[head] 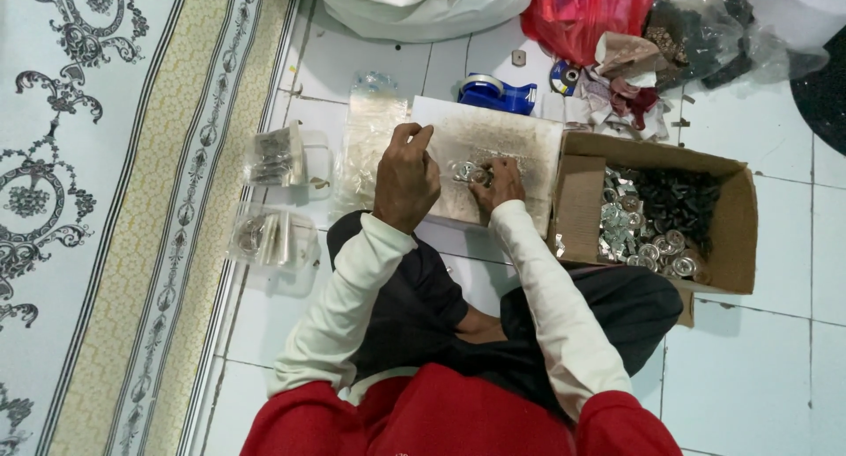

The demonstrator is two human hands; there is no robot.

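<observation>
Closest to my view are the red sleeves and cream cuffs, arms reaching forward over dark-trousered crossed legs on the white tiled floor. Largest around me is the patterned carpet on the left, pale blue with a woven yellow border. Ahead lies a worn, scuffed flat board, and my hands work over it.

My left hand hovers with fingers curled loosely, thumb and forefinger pinched near the top edge; I cannot tell if anything is between them. My right hand is clenched down on a small cluster of shiny metal rings, which sit on the board between the two hands.

To the right, an open cardboard box holds a heap of silvery round pieces and darker bits. Left of the board lie clear plastic bags, some filled, crinkled and glossy. Beyond are a blue tape dispenser, a red plastic bag and a white sack.

I judge the risk is slippage: the rings are small, smooth and hard, and a loose pinch could send them rolling off the board onto slick tile.
</observation>
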